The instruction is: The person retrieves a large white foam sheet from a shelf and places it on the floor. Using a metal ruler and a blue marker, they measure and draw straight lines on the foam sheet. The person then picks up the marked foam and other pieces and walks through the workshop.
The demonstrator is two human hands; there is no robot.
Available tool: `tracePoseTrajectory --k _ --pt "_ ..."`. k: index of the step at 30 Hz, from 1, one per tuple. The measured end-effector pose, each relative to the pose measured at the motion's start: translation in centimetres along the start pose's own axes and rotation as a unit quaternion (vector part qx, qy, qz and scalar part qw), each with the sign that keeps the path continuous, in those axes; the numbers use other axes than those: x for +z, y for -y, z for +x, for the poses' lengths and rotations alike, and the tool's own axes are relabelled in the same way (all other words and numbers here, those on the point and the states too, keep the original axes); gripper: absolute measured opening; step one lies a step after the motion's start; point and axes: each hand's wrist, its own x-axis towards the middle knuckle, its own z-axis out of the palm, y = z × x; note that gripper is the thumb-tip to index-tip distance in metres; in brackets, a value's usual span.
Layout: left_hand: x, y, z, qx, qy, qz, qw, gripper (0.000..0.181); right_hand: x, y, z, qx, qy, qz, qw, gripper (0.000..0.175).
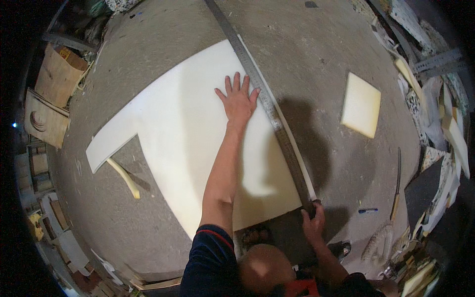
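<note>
A large sheet of white foam (pixel 167 100) lies on the floor before me, with an L-shaped outline at its left. Along its right side runs a long metal straightedge (pixel 276 118), leaving a thin strip of foam showing beyond it. My left hand (pixel 239 100) rests flat on the foam with the fingers spread, the thumb at the straightedge's edge. At the near right corner, my right hand (pixel 314 222) grips the near end of the straightedge; whether it also holds something small there is hidden.
A smaller foam block (pixel 362 105) lies on the floor to the right. Nearer are a blue pen-like object (pixel 368 211) and a long thin blade with a wooden handle (pixel 396 204). A curved foam offcut (pixel 124 178) lies left. Foam scraps line the right rim, wooden boards (pixel 46 118) the left.
</note>
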Motion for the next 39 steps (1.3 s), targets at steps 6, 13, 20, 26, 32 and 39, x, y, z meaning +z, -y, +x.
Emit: tracePoseTrajectory --k 6,13,20,26,32,39 --pt "4.2 2.3 0.7 0.091 -0.056 0.082 0.991 0.056 0.6 -1.2 0.2 -0.023 -0.014 0.007 1.0 0.053" --pt "3.7 4.5 2.1 0.173 0.046 0.011 0.984 0.1 1.3 -1.9 -0.1 -0.068 -0.082 -0.035 0.994 0.048" --pt "2.1 3.9 2.4 0.14 0.133 0.033 0.981 0.11 0.7 -1.1 0.0 -0.037 -0.066 -0.01 0.997 0.055" --pt "4.4 4.1 3.2 0.165 0.159 -0.033 0.973 0.109 -4.1 -7.2 2.7 -0.165 -0.207 -0.136 0.955 0.039" --pt "1.3 3.0 1.8 0.089 0.185 0.04 0.978 0.121 -26.2 -27.2 10.0 0.129 -0.311 -0.536 0.774 0.058" --pt "-2.0 0.9 1.0 0.064 0.188 -0.047 0.979 0.129 -35.8 -35.6 10.4 0.221 -0.099 -0.438 0.866 0.06"
